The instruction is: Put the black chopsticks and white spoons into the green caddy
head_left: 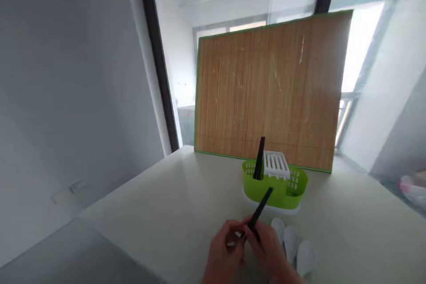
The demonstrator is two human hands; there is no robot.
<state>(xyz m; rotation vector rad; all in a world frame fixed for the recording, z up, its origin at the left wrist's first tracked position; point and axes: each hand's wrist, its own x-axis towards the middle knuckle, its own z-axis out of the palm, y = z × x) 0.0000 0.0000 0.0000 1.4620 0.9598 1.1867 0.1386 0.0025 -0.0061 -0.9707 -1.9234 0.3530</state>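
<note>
Between my two hands is a thin bundle of black chopsticks (262, 204), slanting up and to the right. My right hand (264, 246) is closed around its lower middle. The fingers of my left hand (226, 246) are curled and pinch its lower end. Just beyond stands a green cutlery holder (266, 190) on a white base (282, 210), with a white slatted piece (276, 163) across its middle. More black chopsticks (259, 159) stand in the left compartment, leaning slightly right. Beside my right hand lie several white spoons (290, 240), their handles partly hidden by my forearm.
Everything rests on a white table (186, 204), whose left edge runs diagonally toward me. A brown bamboo mat (266, 93) with green edging stands upright at the back. Behind it is a glass partition with dark posts (159, 57). A grey-white wall (73, 80) is at left.
</note>
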